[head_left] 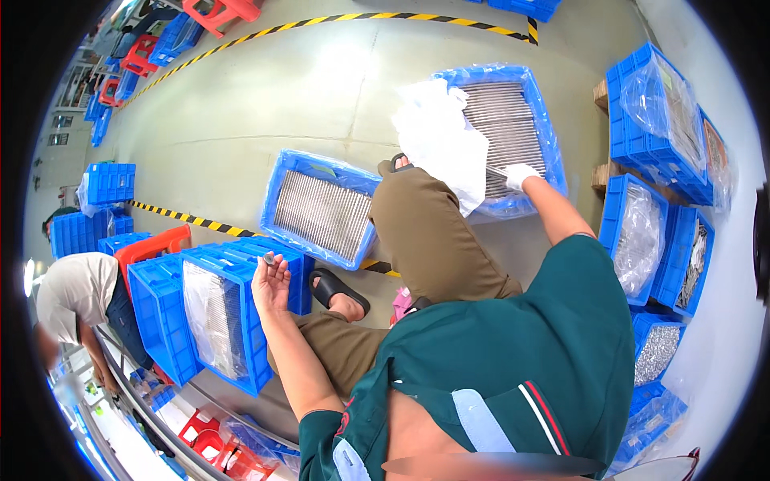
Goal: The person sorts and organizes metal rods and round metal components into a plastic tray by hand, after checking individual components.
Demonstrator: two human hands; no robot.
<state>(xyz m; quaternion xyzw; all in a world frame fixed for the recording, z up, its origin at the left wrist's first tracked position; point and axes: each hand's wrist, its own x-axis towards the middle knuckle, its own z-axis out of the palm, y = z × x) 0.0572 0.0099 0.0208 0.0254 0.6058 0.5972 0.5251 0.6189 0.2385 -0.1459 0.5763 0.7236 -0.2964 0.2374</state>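
Observation:
My right hand (523, 175), in a white glove, is closed on a thin metal rod (497, 171), or perhaps a few of them, at the near edge of a plastic-lined blue bin (553, 152). Rows of similar metal rods (504, 112) lie side by side in that bin. A white cloth or sheet (441, 136) drapes over its left side. My bare left hand (273, 282) is turned palm up, fingers curled around a small grey round piece (269, 259) at the fingertips. Ahead of that hand stands a second blue bin (277, 192) filled with metal rods (321, 210).
Blue crates (164, 321) stand close to my left arm. Another person (80, 293) bends over beyond them, near a red chair (156, 244). More blue bins (666, 152) are stacked along the right wall. Yellow-black tape (345, 18) marks the floor.

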